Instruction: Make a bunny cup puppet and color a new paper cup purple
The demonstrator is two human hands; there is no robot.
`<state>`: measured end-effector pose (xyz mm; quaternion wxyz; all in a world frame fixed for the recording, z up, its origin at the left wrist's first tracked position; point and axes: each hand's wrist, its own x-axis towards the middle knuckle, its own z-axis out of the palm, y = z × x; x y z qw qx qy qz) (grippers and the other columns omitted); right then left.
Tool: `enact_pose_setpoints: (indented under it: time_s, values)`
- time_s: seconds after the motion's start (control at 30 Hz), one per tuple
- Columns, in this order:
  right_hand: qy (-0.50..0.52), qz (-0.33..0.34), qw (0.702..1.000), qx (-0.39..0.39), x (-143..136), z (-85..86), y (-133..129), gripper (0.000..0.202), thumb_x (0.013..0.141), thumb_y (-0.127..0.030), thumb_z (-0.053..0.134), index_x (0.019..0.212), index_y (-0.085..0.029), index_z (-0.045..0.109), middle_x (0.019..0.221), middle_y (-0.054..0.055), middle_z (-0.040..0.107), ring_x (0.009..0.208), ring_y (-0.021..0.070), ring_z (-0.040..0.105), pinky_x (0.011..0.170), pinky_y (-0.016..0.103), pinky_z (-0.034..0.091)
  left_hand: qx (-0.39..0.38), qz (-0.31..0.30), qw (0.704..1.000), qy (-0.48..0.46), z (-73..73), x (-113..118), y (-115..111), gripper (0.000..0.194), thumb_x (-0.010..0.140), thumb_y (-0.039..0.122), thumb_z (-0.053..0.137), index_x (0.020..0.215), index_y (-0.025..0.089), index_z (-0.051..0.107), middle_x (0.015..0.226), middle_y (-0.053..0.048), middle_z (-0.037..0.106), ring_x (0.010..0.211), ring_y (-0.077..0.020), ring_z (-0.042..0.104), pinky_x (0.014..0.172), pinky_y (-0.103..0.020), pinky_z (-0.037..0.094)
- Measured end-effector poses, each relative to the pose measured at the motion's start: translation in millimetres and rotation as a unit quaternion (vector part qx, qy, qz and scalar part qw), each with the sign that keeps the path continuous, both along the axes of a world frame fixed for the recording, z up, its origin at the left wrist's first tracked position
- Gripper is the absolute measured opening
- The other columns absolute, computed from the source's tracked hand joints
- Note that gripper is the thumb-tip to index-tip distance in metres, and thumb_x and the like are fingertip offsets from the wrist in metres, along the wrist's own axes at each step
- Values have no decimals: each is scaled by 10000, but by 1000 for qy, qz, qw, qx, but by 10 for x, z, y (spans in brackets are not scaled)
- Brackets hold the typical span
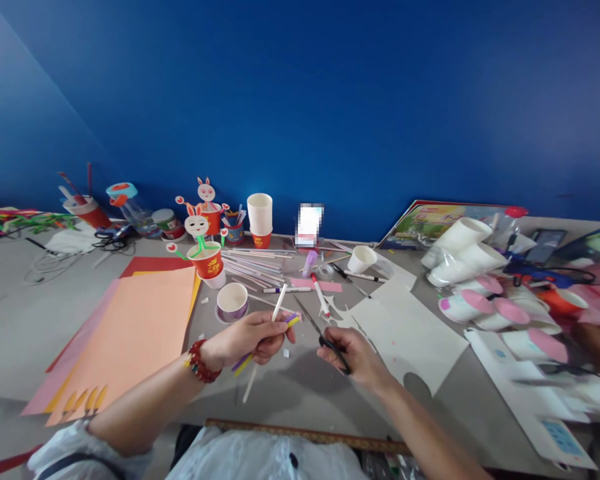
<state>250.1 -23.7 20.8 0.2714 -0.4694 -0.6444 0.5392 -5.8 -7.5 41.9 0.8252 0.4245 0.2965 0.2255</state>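
Note:
My left hand [260, 337] is closed around a thin white stick [279, 303] that slants up past the thumb, its lower end showing below the palm. Purple and yellow strips [293, 320] are pinched in the same fingers, with ends out on both sides. Black-handled scissors [338, 355] sit in my right hand [360, 357], fingers wrapped round the handles. Their blades point up and left, just right of the strips' ends and apart from them. A low paper cup [233, 303] stands beyond my left wrist. White paper scraps [333, 310] lie beyond the scissors.
Coloured paper sheets [145, 313] cover the left side. Behind stand rabbit-decorated cups [209, 265] and stacked white cups [260, 213], near a bundle of pale sticks [255, 267]. White paper [405, 327] lies right, then pink-topped cups [510, 313] and a glue gun [545, 272].

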Motion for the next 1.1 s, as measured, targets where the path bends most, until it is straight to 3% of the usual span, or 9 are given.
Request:
enact_pose_setpoints:
  time_s: [0.1, 0.17, 0.33, 0.5, 0.6, 0.67, 0.73, 0.9, 1.1]
  values:
    - [-9, -1, 999, -42, 40, -73, 28, 462, 808, -579, 678, 643, -232, 420, 507, -70, 441, 462, 110, 420, 483, 235, 316, 6, 0, 1000, -4, -28, 6, -8, 324, 961, 455, 556, 922, 140, 621, 518, 88, 347, 418, -55, 205, 417, -209, 187]
    - [-97, 4, 995, -13, 50, -117, 39, 417, 797, -550, 694, 665, -229, 463, 542, -52, 522, 511, 135, 510, 515, 239, 348, 10, 8, 1000, -14, -57, 17, -16, 312, 969, 444, 547, 933, 141, 612, 519, 87, 361, 417, -54, 216, 419, -204, 205]
    - [-376, -45, 918, 116, 49, -237, 25, 177, 810, -373, 700, 860, -239, 596, 765, -18, 716, 722, 197, 679, 614, 253, 383, 29, 49, 998, -38, -120, 54, -43, 285, 985, 413, 532, 963, 136, 599, 532, 68, 438, 409, -54, 300, 439, -199, 289]
    - [-428, -39, 888, 164, 101, -305, 22, 133, 878, -268, 625, 1006, -236, 643, 1017, 55, 742, 897, 244, 709, 697, 286, 436, 22, 89, 995, -39, -156, 123, -37, 287, 971, 426, 556, 959, 140, 582, 577, 41, 516, 403, -55, 372, 448, -202, 348]
    - [-335, -45, 925, 174, 81, -239, 70, 92, 886, -290, 624, 923, -230, 684, 1033, 62, 714, 845, 223, 686, 687, 287, 449, 25, 103, 993, -51, -187, 188, -27, 284, 972, 429, 558, 980, 145, 571, 584, 41, 534, 397, -51, 380, 466, -204, 382]
    - [-186, -70, 969, 147, 1, -169, 121, 187, 914, -391, 609, 928, -228, 700, 928, 48, 705, 771, 196, 660, 659, 276, 459, 40, 107, 992, -51, -211, 238, -28, 302, 972, 444, 555, 1003, 144, 566, 588, 41, 540, 411, -57, 411, 487, -207, 410]
    - [-21, -95, 990, 102, -129, -106, 177, 281, 916, -476, 610, 983, -220, 706, 838, 33, 695, 724, 177, 635, 644, 264, 472, 61, 110, 991, -42, -232, 288, -34, 328, 963, 472, 564, 979, 145, 555, 598, 34, 554, 435, -68, 459, 499, -209, 425]
    - [155, -130, 979, 34, -449, -39, 272, 280, 792, -460, 761, 843, -195, 690, 688, -10, 633, 612, 129, 568, 583, 234, 454, 97, 107, 989, -9, -259, 349, -57, 403, 926, 564, 581, 917, 170, 494, 642, 17, 596, 460, -84, 535, 487, -208, 425]
    - [169, -108, 979, 33, -525, 29, 272, 235, 786, -395, 741, 765, -191, 627, 676, -29, 583, 576, 110, 535, 557, 229, 452, 100, 78, 992, 21, -234, 328, -72, 456, 916, 621, 558, 937, 173, 477, 671, 3, 616, 469, -92, 570, 479, -209, 431]
